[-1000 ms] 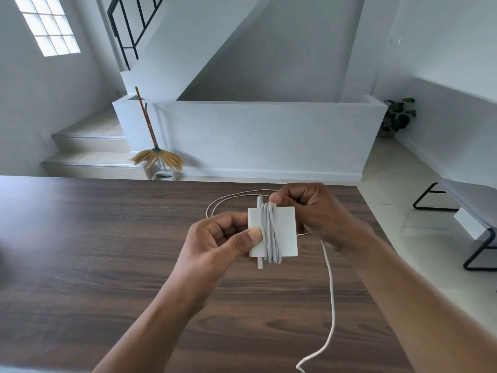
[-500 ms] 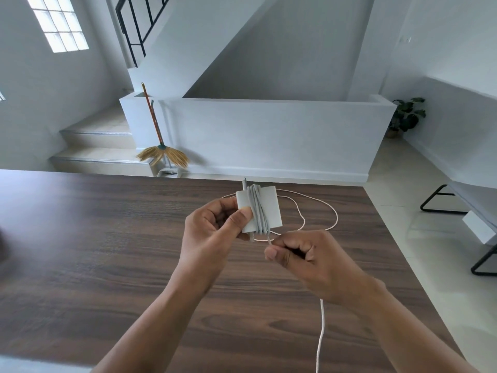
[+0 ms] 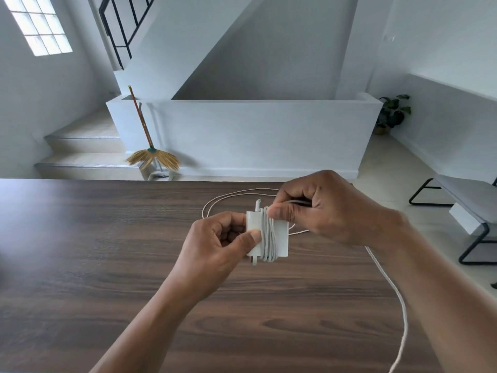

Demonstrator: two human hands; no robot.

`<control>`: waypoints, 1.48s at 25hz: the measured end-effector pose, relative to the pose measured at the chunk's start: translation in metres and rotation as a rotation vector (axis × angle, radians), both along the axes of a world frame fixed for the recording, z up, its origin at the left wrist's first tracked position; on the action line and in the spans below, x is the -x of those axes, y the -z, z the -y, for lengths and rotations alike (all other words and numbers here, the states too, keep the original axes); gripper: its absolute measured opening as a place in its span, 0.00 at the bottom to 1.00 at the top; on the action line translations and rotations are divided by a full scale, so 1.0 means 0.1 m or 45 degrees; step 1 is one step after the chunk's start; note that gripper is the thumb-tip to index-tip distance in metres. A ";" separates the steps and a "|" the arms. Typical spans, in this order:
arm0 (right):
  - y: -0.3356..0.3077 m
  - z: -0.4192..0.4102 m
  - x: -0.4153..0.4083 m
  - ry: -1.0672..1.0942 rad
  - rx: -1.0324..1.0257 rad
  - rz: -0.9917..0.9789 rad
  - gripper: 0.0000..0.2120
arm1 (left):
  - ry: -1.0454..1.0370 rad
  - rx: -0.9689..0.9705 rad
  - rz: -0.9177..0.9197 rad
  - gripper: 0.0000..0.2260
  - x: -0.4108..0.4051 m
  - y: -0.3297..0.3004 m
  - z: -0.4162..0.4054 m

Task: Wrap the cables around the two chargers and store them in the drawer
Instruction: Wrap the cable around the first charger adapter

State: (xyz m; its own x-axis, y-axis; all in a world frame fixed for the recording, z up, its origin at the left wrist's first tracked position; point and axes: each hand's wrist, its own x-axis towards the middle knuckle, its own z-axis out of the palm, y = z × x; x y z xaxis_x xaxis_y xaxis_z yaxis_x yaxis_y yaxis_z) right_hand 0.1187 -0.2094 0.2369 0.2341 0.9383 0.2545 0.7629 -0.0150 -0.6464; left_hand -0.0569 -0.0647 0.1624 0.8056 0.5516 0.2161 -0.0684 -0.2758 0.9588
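Now the white charger [image 3: 279, 236] sits above the wooden table [image 3: 107, 251], pinched by the left hand [image 3: 215, 243], several cable [image 3: 390, 286] turns around its middle. Half a second ago the right hand [image 3: 322, 208] was below the charger; now it is at the top edge, fingers closed on the cable.

The left hand [image 3: 215, 243] is covering the left edge of the charger [image 3: 279, 238], and its fingers are hiding the face behind. The right hand [image 3: 322, 208] is concealing the charger's upper right corner and the stretch of cable [image 3: 387, 278] running through its closed grip. Below the right forearm, the cable is leaving the picture at the bottom edge, so its free end is not showing. Both forearms are being cut off at the bottom edge.
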 end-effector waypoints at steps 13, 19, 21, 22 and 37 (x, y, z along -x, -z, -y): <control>0.62 -0.29 -0.11 0.077 -0.224 -0.712 0.21 | 0.182 0.488 0.252 0.16 0.05 0.00 0.03; 1.02 -0.16 0.15 0.152 -0.257 -0.625 0.17 | -0.034 0.587 0.345 0.12 -0.03 -0.03 -0.01; 1.02 -0.09 0.24 0.143 -0.252 -0.525 0.14 | -0.036 0.652 0.340 0.13 -0.05 -0.02 0.02; 1.00 -0.05 0.28 0.132 -0.245 -0.478 0.13 | -0.044 0.677 0.336 0.14 -0.06 -0.02 0.04; -0.01 0.07 0.09 0.081 -0.096 -0.036 0.10 | 0.055 0.020 -0.004 0.09 0.07 -0.03 0.09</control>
State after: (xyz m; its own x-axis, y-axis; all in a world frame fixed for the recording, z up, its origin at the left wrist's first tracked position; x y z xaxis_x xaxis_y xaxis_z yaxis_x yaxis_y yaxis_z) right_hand 0.1101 -0.2165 0.2380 0.3009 0.8996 0.3165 0.7436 -0.0136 -0.6685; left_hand -0.0638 -0.0739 0.1652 0.8295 0.5194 0.2053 -0.0772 -0.2574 0.9632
